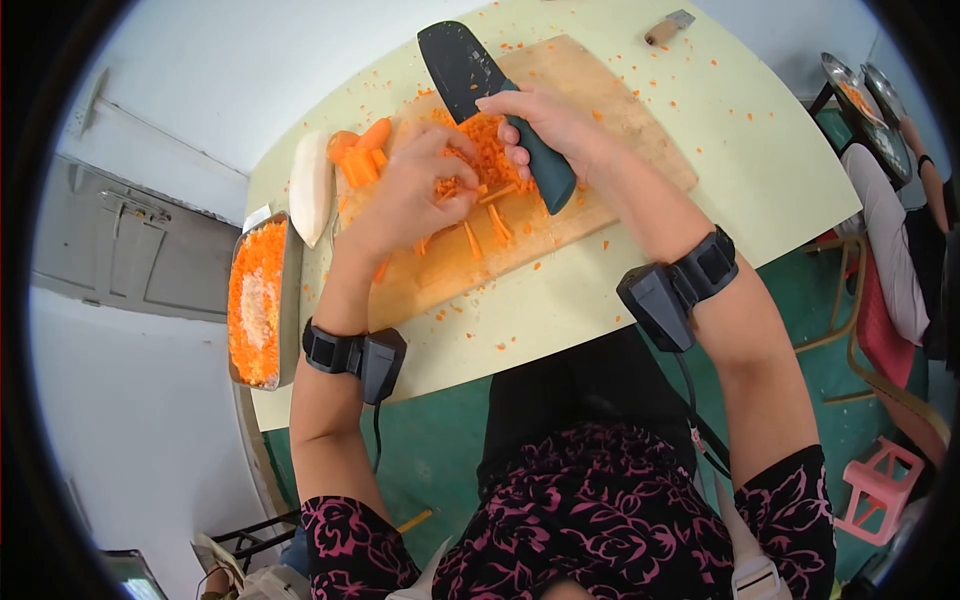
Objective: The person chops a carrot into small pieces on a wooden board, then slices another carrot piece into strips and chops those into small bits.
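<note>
Pale yellow table (560, 310) carries the lot; wooden board (630, 125) sits on it at an angle, carrot specks scattered round. Metal tray (292, 290) at the table's left end: orange chopped stuff, whitish heap in the middle. Knife (470, 80), black blade, dark green handle, is in the right hand (545, 125): fingers wrapped on the handle, blade pointing away and left, flat face showing. Any marking on it is too small to read. Left hand (415, 185) is over the board, fingers curled, thumb and index nearly together; can't tell if they pinch a piece. Peeled white vegetable (310, 190) lies left of the board. Chopped carrot (490, 145) is heaped between both hands, just past the left fingertips. Carrot chunks (360, 160) sit just left of the left hand. Wooden-handled tool (664, 31) near the far edge. Carrot sticks (499, 226) lie just beside the left fingertips, on the person's side
</note>
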Demonstrator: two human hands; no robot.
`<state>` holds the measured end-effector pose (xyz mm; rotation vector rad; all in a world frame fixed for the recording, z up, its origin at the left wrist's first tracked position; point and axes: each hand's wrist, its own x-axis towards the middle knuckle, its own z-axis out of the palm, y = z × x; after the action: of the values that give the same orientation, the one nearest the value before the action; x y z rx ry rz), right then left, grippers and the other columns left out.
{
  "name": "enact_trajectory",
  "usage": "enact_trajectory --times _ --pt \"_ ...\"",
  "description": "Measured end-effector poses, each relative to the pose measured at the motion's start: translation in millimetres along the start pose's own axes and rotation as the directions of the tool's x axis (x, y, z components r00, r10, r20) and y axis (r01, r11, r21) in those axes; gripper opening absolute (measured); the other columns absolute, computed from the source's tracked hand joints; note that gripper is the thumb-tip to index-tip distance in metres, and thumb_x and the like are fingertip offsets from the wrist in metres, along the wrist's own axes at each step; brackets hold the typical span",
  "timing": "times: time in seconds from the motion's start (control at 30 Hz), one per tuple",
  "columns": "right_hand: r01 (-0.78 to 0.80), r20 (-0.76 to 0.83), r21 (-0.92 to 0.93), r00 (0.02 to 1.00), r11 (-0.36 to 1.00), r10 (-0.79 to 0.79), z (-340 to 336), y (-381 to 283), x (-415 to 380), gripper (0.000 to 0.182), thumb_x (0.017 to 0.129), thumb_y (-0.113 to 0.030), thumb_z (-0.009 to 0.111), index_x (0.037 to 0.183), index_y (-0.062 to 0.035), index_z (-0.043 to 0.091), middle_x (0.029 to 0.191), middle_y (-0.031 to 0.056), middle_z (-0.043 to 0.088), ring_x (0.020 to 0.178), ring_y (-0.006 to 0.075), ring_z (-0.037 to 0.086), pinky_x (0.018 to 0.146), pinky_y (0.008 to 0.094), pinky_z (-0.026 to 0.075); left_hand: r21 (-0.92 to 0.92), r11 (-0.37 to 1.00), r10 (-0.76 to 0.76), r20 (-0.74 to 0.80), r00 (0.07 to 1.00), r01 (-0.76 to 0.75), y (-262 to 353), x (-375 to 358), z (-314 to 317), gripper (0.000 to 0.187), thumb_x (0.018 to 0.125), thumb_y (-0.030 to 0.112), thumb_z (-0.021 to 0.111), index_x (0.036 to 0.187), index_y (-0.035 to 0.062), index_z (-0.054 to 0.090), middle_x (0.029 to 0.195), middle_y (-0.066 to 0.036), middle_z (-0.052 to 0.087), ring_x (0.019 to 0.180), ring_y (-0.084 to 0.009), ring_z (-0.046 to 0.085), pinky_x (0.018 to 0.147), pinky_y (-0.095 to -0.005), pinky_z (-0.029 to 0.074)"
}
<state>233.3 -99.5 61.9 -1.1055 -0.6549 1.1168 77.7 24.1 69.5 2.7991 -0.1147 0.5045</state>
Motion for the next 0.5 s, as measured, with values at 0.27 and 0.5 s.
enact_trajectory --times 0.27,0.5 --pt "-0.002 0.011 -0.035 1.0 0.999 0.003 1 1 1 0.024 0.084 -0.027 0.063 0.086 -0.012 0.044 0.059 -0.0036 0.045 0.043 0.0069 0.044 0.038 0.0245 0.042 -0.044 0.982 -0.187 -0.031 0.982 0.185 -13 -20 -37 0.005 0.071 0.006 0.068 0.074 0.0043 0.065 0.101 -0.004 0.059 0.105 -0.0244 0.047 0.092 -0.0347 0.04" --pt "-0.002 0.019 -0.048 1.0 0.999 0.003 -1 4 3 0.025 0.084 -0.028 0.063 0.085 -0.0111 0.044 0.058 -0.0037 0.045 0.043 0.0068 0.045 0.038 0.0245 0.042 -0.096 0.914 -0.372 0.192 0.908 0.395 -21 -33 -28 0.013 0.077 0.011 0.068 0.085 0.0015 0.067 0.1 -0.006 0.059 0.098 -0.0209 0.054 0.086 -0.0322 0.043"
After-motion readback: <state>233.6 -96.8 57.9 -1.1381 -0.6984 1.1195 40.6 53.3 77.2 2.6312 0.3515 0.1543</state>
